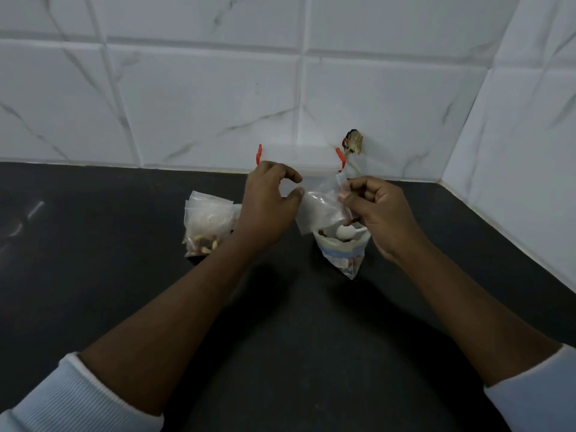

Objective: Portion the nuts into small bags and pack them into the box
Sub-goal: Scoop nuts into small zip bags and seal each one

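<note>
- Nearest the camera, two forearms in pale pushed-up sleeves reach forward over the dark surface point(93, 275), and both hands meet in the middle of the view.
- Left hand point(268, 210): fingers curled, thumb and forefinger pinching in towards the left edge of a small clear bag point(318, 207). Whether the tips grip the plastic or only touch it, I cannot tell.
- Right hand point(377, 213): closed in a pinch on the bag's right edge near the top strip, the other fingers folded in.
- So the small bag hangs between the two hands, long axis roughly upright, mouth uppermost. It looks empty or nearly so, though the plastic is too hazy to be sure.
- The relation that counts: directly beneath it, under the right hand, stands the open supply bag point(341, 247) of nuts, with a white spoon point(344, 232) resting in its mouth. My guess is the right hand is better placed for the scoop.
- Left of the left hand, lying on the surface, a filled bag point(207, 222) shows nuts gathered at its near end.
- Furthest back, against the tiled wall point(187, 104), sits the clear box point(299, 160) with red clips, lid apparently on; its contents cannot be made out. Packing looks not yet started.
</note>
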The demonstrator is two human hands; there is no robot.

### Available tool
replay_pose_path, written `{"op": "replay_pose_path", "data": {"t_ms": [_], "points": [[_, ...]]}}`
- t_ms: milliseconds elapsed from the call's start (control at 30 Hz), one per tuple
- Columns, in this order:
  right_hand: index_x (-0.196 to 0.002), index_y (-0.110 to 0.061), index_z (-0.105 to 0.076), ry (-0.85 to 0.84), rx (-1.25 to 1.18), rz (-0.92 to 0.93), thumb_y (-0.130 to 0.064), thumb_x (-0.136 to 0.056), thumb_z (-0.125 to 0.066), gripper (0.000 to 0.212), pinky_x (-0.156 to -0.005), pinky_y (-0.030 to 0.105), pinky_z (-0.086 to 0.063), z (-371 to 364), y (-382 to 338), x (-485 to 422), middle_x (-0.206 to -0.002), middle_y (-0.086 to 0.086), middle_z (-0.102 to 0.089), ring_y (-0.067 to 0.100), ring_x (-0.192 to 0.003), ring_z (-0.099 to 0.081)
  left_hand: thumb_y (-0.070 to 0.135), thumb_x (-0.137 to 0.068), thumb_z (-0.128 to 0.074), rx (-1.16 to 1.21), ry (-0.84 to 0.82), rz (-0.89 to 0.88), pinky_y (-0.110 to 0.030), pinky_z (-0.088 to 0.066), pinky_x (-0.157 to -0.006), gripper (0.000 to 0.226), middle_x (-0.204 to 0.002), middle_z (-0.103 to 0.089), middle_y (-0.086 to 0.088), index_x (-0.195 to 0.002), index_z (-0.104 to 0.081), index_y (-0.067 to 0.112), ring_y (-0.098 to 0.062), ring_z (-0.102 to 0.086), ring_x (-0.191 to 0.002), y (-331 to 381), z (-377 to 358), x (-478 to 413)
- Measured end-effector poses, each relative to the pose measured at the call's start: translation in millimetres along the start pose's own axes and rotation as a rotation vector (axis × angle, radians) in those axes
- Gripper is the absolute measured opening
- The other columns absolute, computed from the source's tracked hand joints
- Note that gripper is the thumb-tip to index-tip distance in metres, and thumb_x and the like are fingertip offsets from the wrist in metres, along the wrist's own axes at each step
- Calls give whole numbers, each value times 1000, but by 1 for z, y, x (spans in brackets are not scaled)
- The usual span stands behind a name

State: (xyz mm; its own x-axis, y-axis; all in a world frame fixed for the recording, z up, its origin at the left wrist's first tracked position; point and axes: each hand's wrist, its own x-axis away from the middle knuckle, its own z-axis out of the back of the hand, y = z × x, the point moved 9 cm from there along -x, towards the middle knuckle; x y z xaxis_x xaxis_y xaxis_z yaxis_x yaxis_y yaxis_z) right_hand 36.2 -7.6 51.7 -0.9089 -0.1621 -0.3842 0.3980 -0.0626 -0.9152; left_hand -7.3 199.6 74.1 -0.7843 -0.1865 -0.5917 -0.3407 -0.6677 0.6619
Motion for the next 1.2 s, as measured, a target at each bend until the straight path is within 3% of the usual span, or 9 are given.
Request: {"op": "replay_pose_path", "data": {"t_ms": [67,167,333,433,567,700,933,1067,1200], "points": [[-111,-8,-71,18,50,75,-3,-94,-72,18,-70,27,-61,-2,-10,3,-97,8,-74,12,-84,-73,18,-90,-75,78,19,-14,-28,-54,-81,13,-106,-64,8,-101,-68,20,-10,-61,-93,7,-2,2],[-112,-8,-70,-50,211,216,-8,-96,-72,16,-70,32,-63,-16,-25,11,-91,7,-75,18,-77,-75,15,-92,-75,520,-137,182,-30,-56,-69,15,-95,-72,-9,-103,-70,6,-14,-67,-80,6,-26,11],[-114,-10,-72,-113,469,443,-9,-95,-72,19,-74,20,-58,-33,-44,23,-99,-1,-71,9,-85,-71,6,-88,-78,816,-168,304,-33,-61,-78,26,-91,-68,-12,-109,-64,0,-21,-70,-83,4,-36,18],[-119,-11,-72,-117,499,459,-12,-94,-75,26,-76,12,-53,-33,-44,23,-103,-2,-69,3,-91,-68,1,-87,-76,902,-182,350,-38,-62,-85,23,-98,-70,-18,-108,-65,1,-27,-72,-91,-1,-39,19],[-122,-11,-72,-55,477,457,-15,-93,-77,30,-79,13,-54,-27,-45,22,-105,-1,-70,1,-95,-67,-8,-90,-68,1028,-180,411,-41,-62,-87,19,-100,-74,-20,-109,-68,-3,-30,-74,-90,-2,-42,19],[-122,-10,-71,-34,466,451,-13,-92,-77,31,-79,14,-55,-24,-46,22,-101,-2,-70,5,-92,-68,-12,-89,-66,1087,-147,441,-37,-63,-82,20,-91,-76,-15,-107,-68,-4,-25,-75,-86,-5,-43,21],[-116,-12,-76,-103,366,344,-14,-95,-75,22,-81,31,-63,-27,-35,20,-97,-4,-78,9,-89,-75,-4,-84,-77,1015,-103,450,-37,-62,-80,33,-93,-74,-17,-114,-65,-7,-27,-74,-88,-14,-42,21],[-109,-15,-78,-86,284,249,-13,-95,-74,14,-78,46,-64,-23,-28,16,-90,0,-79,19,-82,-77,-5,-83,-77,996,-122,432,-38,-62,-82,25,-90,-75,-14,-106,-69,-1,-27,-74,-89,-13,-43,20],[-107,-14,-78,-67,305,234,-8,-95,-72,14,-78,40,-64,-18,-27,15,-83,-1,-78,14,-76,-76,-10,-85,-72,1001,-171,425,-36,-61,-83,24,-96,-76,-16,-106,-70,1,-30,-75,-96,-10,-47,21]]}}
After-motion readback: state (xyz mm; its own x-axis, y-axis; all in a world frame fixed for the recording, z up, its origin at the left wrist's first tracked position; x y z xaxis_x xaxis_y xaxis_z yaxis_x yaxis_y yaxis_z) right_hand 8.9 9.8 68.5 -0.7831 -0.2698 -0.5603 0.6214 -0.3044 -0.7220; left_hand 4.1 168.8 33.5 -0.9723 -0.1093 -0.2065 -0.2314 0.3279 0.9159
